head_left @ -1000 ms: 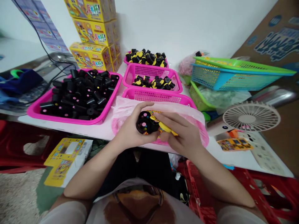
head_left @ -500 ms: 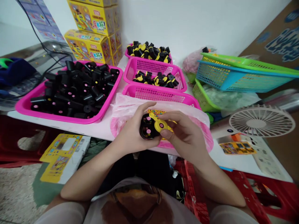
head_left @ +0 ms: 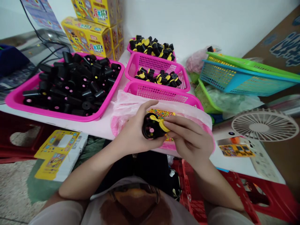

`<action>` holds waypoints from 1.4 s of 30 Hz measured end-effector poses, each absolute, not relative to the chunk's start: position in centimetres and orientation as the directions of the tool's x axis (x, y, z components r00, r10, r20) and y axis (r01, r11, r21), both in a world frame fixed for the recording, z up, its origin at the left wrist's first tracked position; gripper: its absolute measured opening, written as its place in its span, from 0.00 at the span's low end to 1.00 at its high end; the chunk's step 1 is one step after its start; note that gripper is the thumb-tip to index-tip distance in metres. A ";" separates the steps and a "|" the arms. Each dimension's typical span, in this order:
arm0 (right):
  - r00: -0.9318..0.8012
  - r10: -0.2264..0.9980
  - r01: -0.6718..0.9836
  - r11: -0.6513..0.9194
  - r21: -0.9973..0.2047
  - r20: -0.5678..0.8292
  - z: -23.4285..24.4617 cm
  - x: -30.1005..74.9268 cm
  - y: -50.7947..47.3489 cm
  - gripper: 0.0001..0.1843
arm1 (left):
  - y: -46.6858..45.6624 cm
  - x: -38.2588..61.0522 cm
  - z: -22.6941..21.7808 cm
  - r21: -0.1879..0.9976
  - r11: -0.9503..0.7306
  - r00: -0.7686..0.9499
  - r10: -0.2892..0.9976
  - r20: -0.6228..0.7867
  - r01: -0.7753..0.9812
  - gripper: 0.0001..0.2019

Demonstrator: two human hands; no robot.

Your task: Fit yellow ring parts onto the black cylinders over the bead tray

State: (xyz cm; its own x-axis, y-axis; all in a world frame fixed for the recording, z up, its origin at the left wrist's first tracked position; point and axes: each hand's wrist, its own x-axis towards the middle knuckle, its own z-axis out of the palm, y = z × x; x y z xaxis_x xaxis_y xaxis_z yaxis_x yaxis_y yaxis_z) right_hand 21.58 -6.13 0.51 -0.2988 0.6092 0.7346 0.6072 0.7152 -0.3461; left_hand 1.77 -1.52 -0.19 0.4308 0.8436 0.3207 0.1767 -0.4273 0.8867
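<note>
The left hand has its fingers clamped around a few black cups, mouths turned up, with pink dots and small coloured beads inside; how many cups it grips cannot be told; the right hand has thumb and fingers together on a yellow cap, whose strap lies across the cups' rim; cups and cap are above the middle of the tabletop's near edge, over a pink bag in a tray full of beads.

Toward the left end of the tabletop, a pink basket is heaped with more black cups; beyond the bag, a line of pink baskets runs to the far edge, the two farther ones bearing yellow-capped cups; yellow boxes stand stacked near the far edge, left of that line; green and blue baskets sit at the far right; a fan and a printed card are by the near right corner; a flattened box lies below the near edge, at left.
</note>
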 end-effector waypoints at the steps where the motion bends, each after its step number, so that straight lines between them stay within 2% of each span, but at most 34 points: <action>1: -0.282 0.614 0.603 0.711 -0.362 0.737 0.6 21.6 -6.2 0.22 | -1.5 1.8 -0.2 0.891 -0.419 0.435 0.845 0.311 0.176 0.42; 4: -0.276 0.632 0.600 0.702 -0.384 0.724 0.8 21.5 -6.2 0.20 | -1.6 1.8 -0.1 0.896 -0.410 0.434 0.847 0.305 0.172 0.41; 8: -0.287 0.660 0.620 0.681 -0.390 0.694 0.8 21.5 -6.3 0.22 | -1.4 1.8 -0.2 0.885 -0.423 0.442 0.843 0.307 0.194 0.41; 17: -0.520 0.553 0.639 0.757 -0.132 0.651 0.2 22.3 -5.8 0.28 | -1.2 1.7 -0.2 0.894 -0.394 0.461 0.848 0.262 0.215 0.44; 20: -0.568 0.548 0.636 0.766 -0.095 0.615 0.5 22.5 -5.6 0.32 | -1.1 1.7 -0.2 0.912 -0.371 0.463 0.848 0.257 0.174 0.44; 24: -0.502 0.525 0.651 0.752 -0.099 0.687 -0.1 21.9 -5.5 0.31 | -1.0 1.7 -0.3 0.910 -0.400 0.454 0.835 0.312 0.110 0.42; 31: -0.413 0.543 0.688 0.712 -0.141 0.731 -1.2 20.4 -5.7 0.39 | -1.2 1.5 -0.2 0.920 -0.380 0.432 0.849 0.305 0.098 0.40; 33: -0.411 0.573 0.664 0.721 -0.198 0.710 -0.7 20.7 -5.7 0.39 | -1.3 1.5 -0.3 0.917 -0.382 0.420 0.855 0.304 0.115 0.40; 36: -0.433 0.640 0.584 0.735 -0.344 0.634 0.5 21.5 -5.7 0.38 | -1.4 1.6 -0.4 0.908 -0.400 0.416 0.852 0.317 0.127 0.42; 40: -0.334 0.711 0.565 0.677 -0.473 0.618 1.8 22.0 -5.9 0.21 | -1.5 1.8 -0.7 0.897 -0.425 0.440 0.834 0.333 0.126 0.44; 42: -0.266 0.731 0.561 0.648 -0.515 0.629 2.0 21.8 -6.0 0.17 | -1.5 1.9 -0.8 0.898 -0.425 0.453 0.828 0.332 0.118 0.44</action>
State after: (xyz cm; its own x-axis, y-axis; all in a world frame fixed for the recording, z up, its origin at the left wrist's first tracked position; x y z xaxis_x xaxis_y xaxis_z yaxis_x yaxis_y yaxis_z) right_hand 21.80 -6.03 2.00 -0.2664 0.7307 0.6286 0.5613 0.6477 -0.5151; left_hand 1.88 -1.54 -0.78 0.4526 0.8275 0.3322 0.1176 -0.4247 0.8977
